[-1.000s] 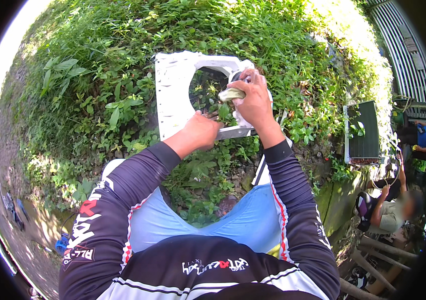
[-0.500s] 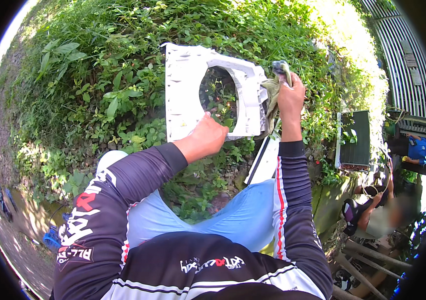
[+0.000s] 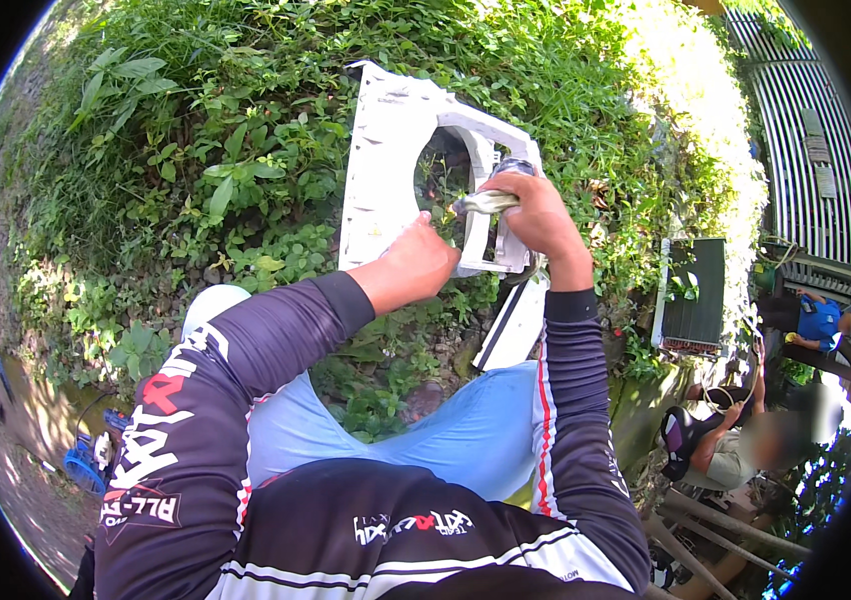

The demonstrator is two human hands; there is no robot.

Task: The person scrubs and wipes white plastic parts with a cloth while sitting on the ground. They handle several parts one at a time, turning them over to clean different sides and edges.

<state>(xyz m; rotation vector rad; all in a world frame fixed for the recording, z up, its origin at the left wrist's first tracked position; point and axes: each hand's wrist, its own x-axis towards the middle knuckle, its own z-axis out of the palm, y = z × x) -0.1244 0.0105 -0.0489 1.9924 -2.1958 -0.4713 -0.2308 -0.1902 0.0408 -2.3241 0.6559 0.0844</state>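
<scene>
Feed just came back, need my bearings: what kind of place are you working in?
Outdoors, probably a backyard or roadside verge: dense green weeds cover the ground, a corrugated metal fence stands to the right, and both hands hold a white plastic panel.

An overgrown outdoor yard: leafy weeds point(image 3: 196, 180) all around, beside a corrugated metal fence point(image 3: 806, 150).

Both hands point(image 3: 476, 235) on white panel point(image 3: 381, 170)
</scene>
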